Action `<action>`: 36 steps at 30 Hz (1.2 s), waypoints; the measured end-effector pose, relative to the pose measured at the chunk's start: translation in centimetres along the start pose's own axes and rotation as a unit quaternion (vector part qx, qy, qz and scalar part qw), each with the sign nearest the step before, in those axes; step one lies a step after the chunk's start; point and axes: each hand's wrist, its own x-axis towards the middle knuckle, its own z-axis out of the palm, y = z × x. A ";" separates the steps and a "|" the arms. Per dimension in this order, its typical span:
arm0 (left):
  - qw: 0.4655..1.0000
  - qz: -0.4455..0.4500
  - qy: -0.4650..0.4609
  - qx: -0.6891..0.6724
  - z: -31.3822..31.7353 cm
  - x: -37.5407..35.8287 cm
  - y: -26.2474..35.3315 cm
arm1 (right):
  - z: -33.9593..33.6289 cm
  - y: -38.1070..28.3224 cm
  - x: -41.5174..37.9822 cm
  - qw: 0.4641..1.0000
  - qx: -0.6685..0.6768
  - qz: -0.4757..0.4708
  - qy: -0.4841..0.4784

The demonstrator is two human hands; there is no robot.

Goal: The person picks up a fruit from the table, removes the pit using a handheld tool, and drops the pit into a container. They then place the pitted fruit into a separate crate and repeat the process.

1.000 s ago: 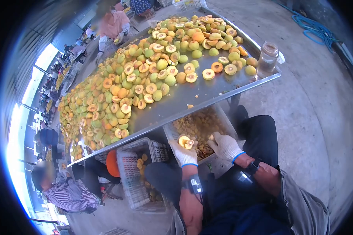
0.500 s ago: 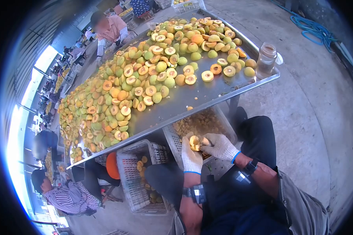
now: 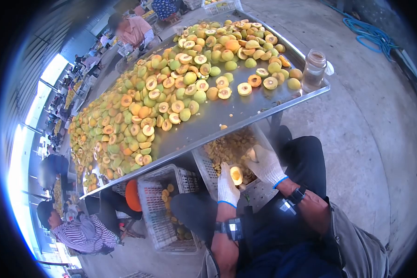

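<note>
In my gloved left hand point(image 3: 227, 186) is a halved fruit point(image 3: 236, 175), its hollow yellow cut face turned up. My right hand point(image 3: 264, 166), also gloved, is just to the right and a little higher, apart from the fruit; its fingers are closed round something small and pale that I cannot make out. Both hands are over the near part of a crate point(image 3: 207, 172) holding brownish-yellow bits. Beyond them, many halved fruits point(image 3: 177, 106) are heaped on a metal table point(image 3: 204, 121).
A white crate point(image 3: 154, 208) with fruit halves stands left of my knee. On the table's right corner is a clear jar point(image 3: 314, 72). A person in stripes point(image 3: 89, 231) sits at the lower left, another person point(image 3: 135, 31) across the table. A blue hose point(image 3: 368, 34) lies far right.
My right hand has moved up and away from the fruit in my left hand. The fruit's hollow face now shows openly. The person across the table has shifted their arms.
</note>
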 end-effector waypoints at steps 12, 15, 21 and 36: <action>0.842 0.389 0.310 0.210 -11.5 -9.4 12.3 | -0.9 1.2 -0.2 0.994 0.102 0.024 0.006; 0.733 0.330 0.436 0.405 -25.9 -8.8 9.2 | -0.9 1.0 -0.3 0.997 0.071 0.030 0.005; 0.747 0.308 0.475 0.349 -26.7 -10.5 8.2 | -0.1 0.4 -0.3 0.994 0.087 0.044 -0.043; 0.728 0.384 0.241 0.514 -3.3 17.8 20.2 | 0.0 0.2 -0.7 0.988 0.117 -0.004 -0.101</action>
